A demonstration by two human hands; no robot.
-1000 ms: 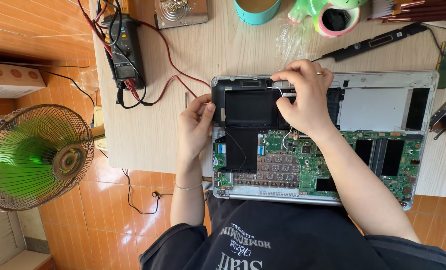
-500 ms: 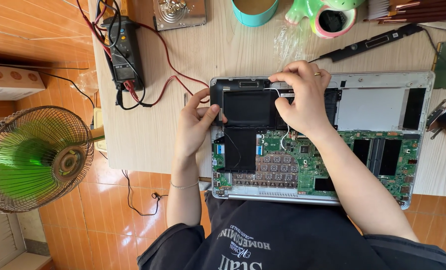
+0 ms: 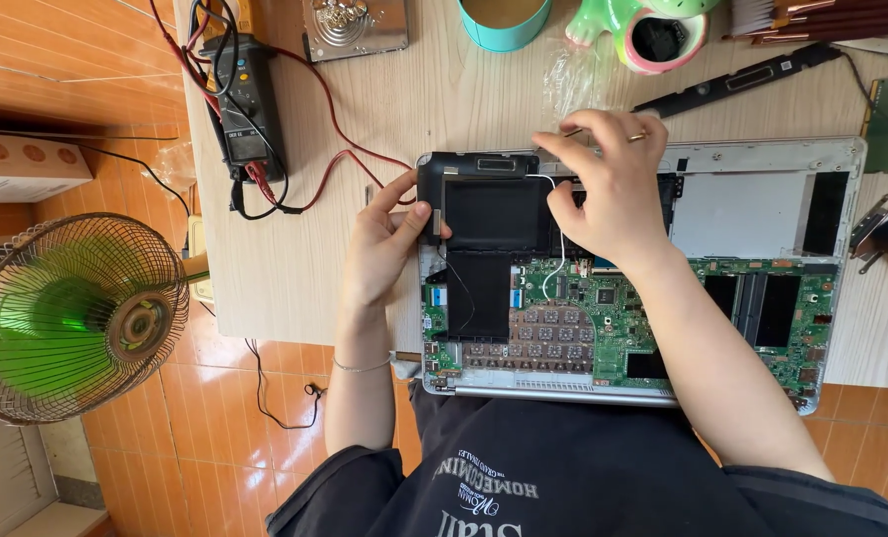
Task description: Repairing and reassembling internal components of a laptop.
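Fingers (image 3: 416,214) of the left hand (image 3: 384,244) grip the left edge of the black battery pack (image 3: 489,214), while the right hand (image 3: 608,189) pinches its top edge. Battery pack sits flat in the opened laptop (image 3: 762,199) on the counter (image 3: 295,268), above the green mainboard (image 3: 583,318).

Green fan (image 3: 71,318), multimeter (image 3: 245,104) w/ leads, teal cup (image 3: 504,20).

Green circuit board (image 3: 613,308) with black patches inside the silver-grey opened laptop (image 3: 762,159), thin white wire (image 3: 560,239), pale wood-grain table (image 3: 444,99), black meter (image 3: 248,104) with red and black leads, green fan (image 3: 66,318), orange floor tiles (image 3: 215,438), teal cup (image 3: 504,22)
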